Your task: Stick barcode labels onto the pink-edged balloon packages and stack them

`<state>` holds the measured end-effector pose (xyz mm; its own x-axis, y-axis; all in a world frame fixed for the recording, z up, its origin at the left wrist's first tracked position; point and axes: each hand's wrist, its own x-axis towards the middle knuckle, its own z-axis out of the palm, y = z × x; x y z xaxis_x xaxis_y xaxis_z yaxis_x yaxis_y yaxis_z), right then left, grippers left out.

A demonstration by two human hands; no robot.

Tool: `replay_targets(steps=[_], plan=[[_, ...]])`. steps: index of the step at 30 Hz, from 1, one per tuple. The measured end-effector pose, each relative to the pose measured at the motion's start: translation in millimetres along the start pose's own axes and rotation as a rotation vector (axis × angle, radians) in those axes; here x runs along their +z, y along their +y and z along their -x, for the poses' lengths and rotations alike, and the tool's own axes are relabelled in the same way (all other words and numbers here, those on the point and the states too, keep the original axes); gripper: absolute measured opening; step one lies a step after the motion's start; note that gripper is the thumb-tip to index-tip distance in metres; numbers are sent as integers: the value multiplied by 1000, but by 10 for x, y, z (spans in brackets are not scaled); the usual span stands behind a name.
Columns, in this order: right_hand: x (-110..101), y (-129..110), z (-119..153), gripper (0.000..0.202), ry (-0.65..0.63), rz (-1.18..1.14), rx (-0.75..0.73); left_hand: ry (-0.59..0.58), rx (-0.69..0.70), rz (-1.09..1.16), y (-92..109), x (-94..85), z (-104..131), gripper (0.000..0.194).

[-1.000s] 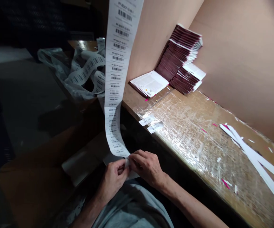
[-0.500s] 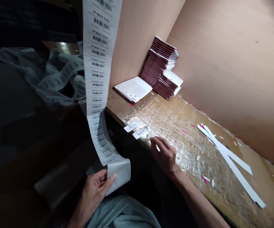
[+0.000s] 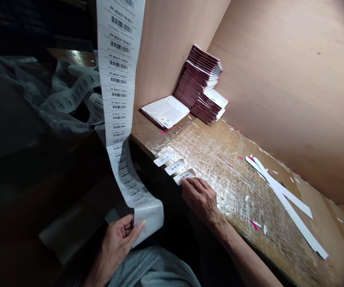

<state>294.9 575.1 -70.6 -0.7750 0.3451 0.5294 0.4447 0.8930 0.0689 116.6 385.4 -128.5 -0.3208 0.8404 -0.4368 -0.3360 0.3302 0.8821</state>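
My left hand (image 3: 121, 235) pinches the turned-back end of a long strip of barcode labels (image 3: 148, 217) between thumb and fingers, just above my lap. The printed part of the strip hangs from the top of the view and curves down to that hand. At the table's near edge my right hand (image 3: 200, 197) has its fingers closed together at the lower edge of a single barcode label (image 3: 185, 175). Two more loose labels, one in the middle (image 3: 174, 166) and one farther left (image 3: 163, 159), lie in a row beside it, sticking slightly over the edge.
Stacked dark-red booklets (image 3: 194, 79) lean at the back corner, with a white-faced booklet (image 3: 166, 111) lying in front. White paper strips (image 3: 291, 207) cross on the tape-covered table (image 3: 219, 159), among small scraps. More label strip (image 3: 70, 99) lies in a clear plastic bag (image 3: 37, 95) at left.
My right hand has come slightly toward me and left, and the label at its fingers now lies print up on the table edge. My left hand keeps its grip on the strip.
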Motion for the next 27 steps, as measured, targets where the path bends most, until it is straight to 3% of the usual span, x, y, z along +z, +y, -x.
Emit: replay_targets(steps=[3,7,9,12,16,20,24,27], plan=[[-73,-209,90,21,11,-167,119,-41,1,-15,-4,6,57,34],[-17,-699,255,35,-218,-841,589,-128,-6,0,40,40,170,31],[85,-902,336,42,-272,-1148,791,-186,-4,51,76,62,208,33],[222,-1022,425,48,-262,-1286,892,-174,-4,171,115,82,214,39],[237,-925,426,45,-399,-961,621,-30,-26,151,102,81,166,32],[150,-851,264,40,-264,-520,264,7,4,62,60,84,141,23],[104,-879,39,20,-301,-463,-113,-3,21,24,40,101,151,14],[139,-920,-52,18,-348,-461,-215,-15,34,8,56,101,161,10]])
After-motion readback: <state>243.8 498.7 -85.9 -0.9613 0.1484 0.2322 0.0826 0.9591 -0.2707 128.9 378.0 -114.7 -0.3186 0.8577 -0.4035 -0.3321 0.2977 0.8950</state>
